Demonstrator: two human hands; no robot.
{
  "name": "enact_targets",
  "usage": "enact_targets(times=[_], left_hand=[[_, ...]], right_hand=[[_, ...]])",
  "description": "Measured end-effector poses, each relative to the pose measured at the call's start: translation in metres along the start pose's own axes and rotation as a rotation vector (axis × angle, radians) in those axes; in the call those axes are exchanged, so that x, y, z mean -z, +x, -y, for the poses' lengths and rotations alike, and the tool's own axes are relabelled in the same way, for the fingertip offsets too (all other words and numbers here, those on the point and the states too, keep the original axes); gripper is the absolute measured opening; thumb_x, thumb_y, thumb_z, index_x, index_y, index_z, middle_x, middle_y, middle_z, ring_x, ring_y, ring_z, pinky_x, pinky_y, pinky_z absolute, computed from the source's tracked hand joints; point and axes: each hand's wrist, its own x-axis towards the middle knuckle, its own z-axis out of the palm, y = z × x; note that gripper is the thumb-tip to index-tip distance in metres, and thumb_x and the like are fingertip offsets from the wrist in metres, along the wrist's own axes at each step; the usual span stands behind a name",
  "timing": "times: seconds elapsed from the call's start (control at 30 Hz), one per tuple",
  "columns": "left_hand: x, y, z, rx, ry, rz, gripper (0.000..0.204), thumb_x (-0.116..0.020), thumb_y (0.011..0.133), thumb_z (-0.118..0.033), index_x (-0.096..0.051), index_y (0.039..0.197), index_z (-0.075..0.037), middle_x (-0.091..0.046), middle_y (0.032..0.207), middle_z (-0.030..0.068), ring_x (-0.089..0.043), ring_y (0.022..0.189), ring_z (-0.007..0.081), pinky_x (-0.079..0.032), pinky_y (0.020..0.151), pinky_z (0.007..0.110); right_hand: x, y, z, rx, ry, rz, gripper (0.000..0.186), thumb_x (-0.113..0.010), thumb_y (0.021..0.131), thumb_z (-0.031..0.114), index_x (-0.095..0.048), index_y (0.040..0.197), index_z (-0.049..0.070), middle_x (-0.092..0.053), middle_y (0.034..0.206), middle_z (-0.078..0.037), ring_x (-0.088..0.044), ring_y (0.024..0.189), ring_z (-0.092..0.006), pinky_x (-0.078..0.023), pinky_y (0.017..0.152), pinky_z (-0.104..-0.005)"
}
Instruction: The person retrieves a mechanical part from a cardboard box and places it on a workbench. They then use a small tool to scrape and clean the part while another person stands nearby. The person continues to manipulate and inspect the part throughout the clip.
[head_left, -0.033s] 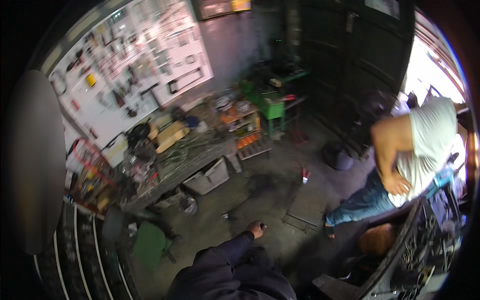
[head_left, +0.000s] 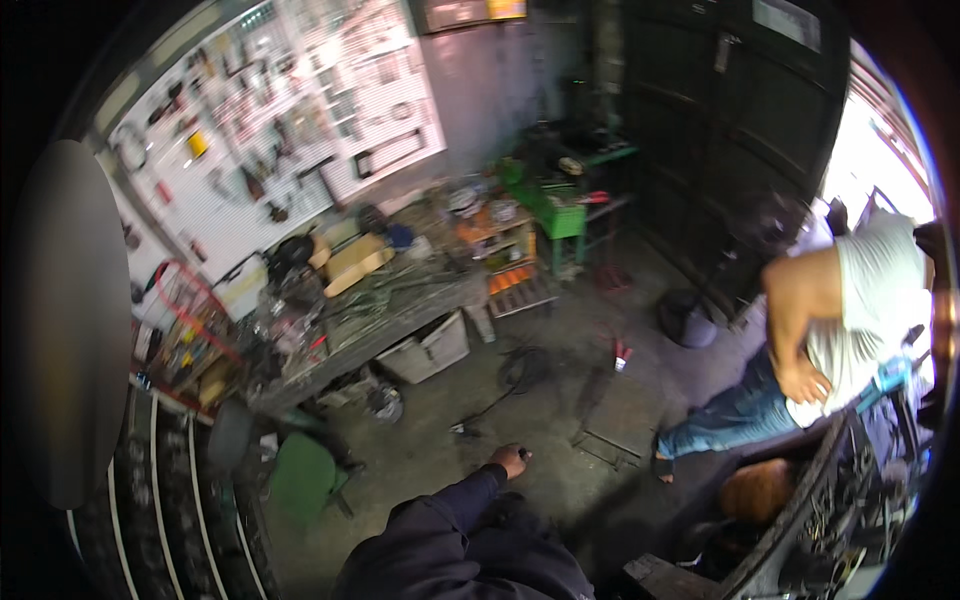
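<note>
My left hand [head_left: 510,460], at the end of a dark sleeve [head_left: 445,515], is held out low in front of my body over the concrete floor. Its fingers are curled around a small dark thing [head_left: 524,454] whose kind I cannot make out. Beyond the hand, a thin dark cable [head_left: 490,408] trails across the floor. A low, flat metal stand [head_left: 612,450] lies to the right of it. My right hand does not show.
A cluttered workbench [head_left: 350,350] runs below a white tool pegboard [head_left: 300,150]. A green stool [head_left: 300,475] stands at left, a green metal box [head_left: 560,218] at the back. On the right a person [head_left: 840,320] stands bent beside a tool-strewn bench [head_left: 800,520].
The whole room has shifted slightly to the right in view as my head turned a little left. My left hand stays closed in nearly the same place.
</note>
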Motion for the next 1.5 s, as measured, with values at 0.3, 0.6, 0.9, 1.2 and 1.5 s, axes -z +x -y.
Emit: enact_targets(times=[0.3,0.6,0.9,1.2,1.5], left_hand=[[0.122,-0.126,0.244,0.38,0.038,-0.091,0.051,-0.057,0.1,-0.051,-0.079,0.105,-0.005,-0.074,0.115,0.0237,-0.068,0.113,0.0435,-0.053,0.1,0.051],[0.23,-0.196,0.463,0.743,-0.032,-0.273,0.052,-0.061,0.098,-0.046,-0.077,0.104,0.003,-0.072,0.116,0.029,-0.068,0.112,0.0434,-0.052,0.1,0.053],[0.268,-0.151,0.496,0.785,-0.545,-0.536,0.047,-0.068,0.095,-0.046,-0.077,0.111,-0.002,-0.074,0.118,0.0242,-0.069,0.113,0.0412,-0.053,0.1,0.049],[0.31,-0.141,0.529,0.928,-0.727,-0.532,0.038,-0.071,0.094,-0.043,-0.08,0.103,-0.007,-0.077,0.099,0.0193,-0.073,0.095,0.0366,-0.056,0.088,0.048],[0.375,-0.109,0.673,0.83,-0.265,-0.366,0.048,-0.069,0.092,-0.046,-0.076,0.117,-0.006,-0.075,0.117,0.0221,-0.071,0.104,0.0433,-0.056,0.094,0.051]], right_hand=[[-0.242,-0.066,0.081,0.365,0.35,0.997,0.028,-0.071,0.096,0.01,-0.07,0.12,-0.003,-0.072,0.102,-0.019,-0.068,0.092,-0.0311,-0.054,0.084,-0.0402],[-0.45,-0.309,0.012,-0.482,0.596,1.665,0.017,-0.076,0.089,0.016,-0.078,0.097,0.0,-0.077,0.084,-0.013,-0.073,0.074,-0.0244,-0.058,0.067,-0.0382],[-0.532,-0.322,0.108,-0.374,0.137,1.85,0.025,-0.075,0.091,0.018,-0.076,0.092,-0.007,-0.073,0.074,-0.014,-0.066,0.054,-0.0203,-0.053,0.05,-0.0351],[-0.692,-0.319,0.346,0.049,0.273,1.745,0.015,-0.063,0.1,0.015,-0.075,0.1,0.005,-0.074,0.083,-0.006,-0.067,0.065,-0.015,-0.051,0.056,-0.0311],[-0.725,-0.373,0.408,0.153,0.359,1.618,0.022,-0.072,0.093,0.014,-0.073,0.104,-0.005,-0.072,0.08,-0.004,-0.061,0.063,-0.0123,-0.049,0.056,-0.0298]])
